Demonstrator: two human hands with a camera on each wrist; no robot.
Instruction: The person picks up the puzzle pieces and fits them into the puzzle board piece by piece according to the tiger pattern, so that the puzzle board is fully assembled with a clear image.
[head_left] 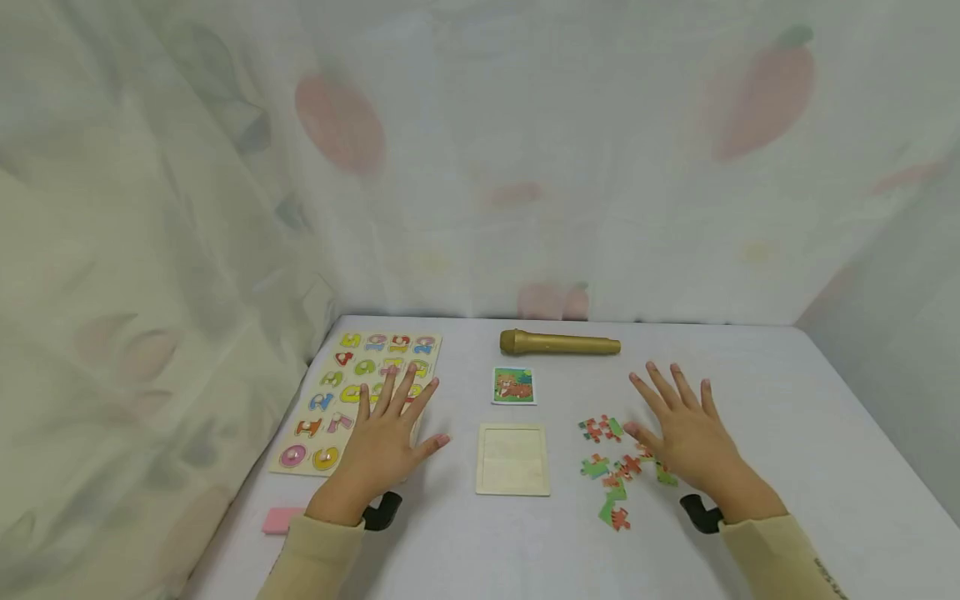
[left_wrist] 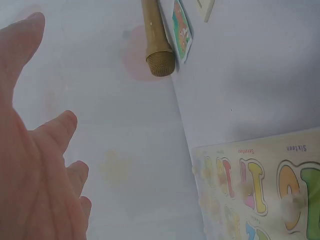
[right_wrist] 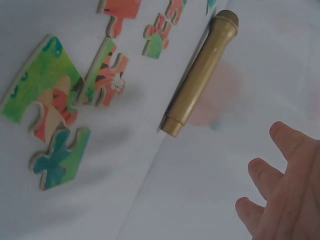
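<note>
My left hand [head_left: 386, 437] is spread over the lower right part of a wooden number board [head_left: 300, 450], fingers straight and apart, holding nothing. My right hand [head_left: 693, 437], likewise spread and holding nothing, hovers beside and partly over loose jigsaw pieces [head_left: 612, 492] in green and orange. Some of those pieces are hidden under it in the head view. Between the hands lies a square wooden puzzle tray [head_left: 513, 460] with a bare inside. Just behind the tray is a small picture card [head_left: 513, 386] showing an orange striped animal on green.
A gold microphone [head_left: 562, 342] lies across the back of the white table [head_left: 787, 400]. At the front left, a pink block [head_left: 280, 521] sits partly behind the left sleeve. Fruit-printed curtains [head_left: 450, 167] hang along the back and left side.
</note>
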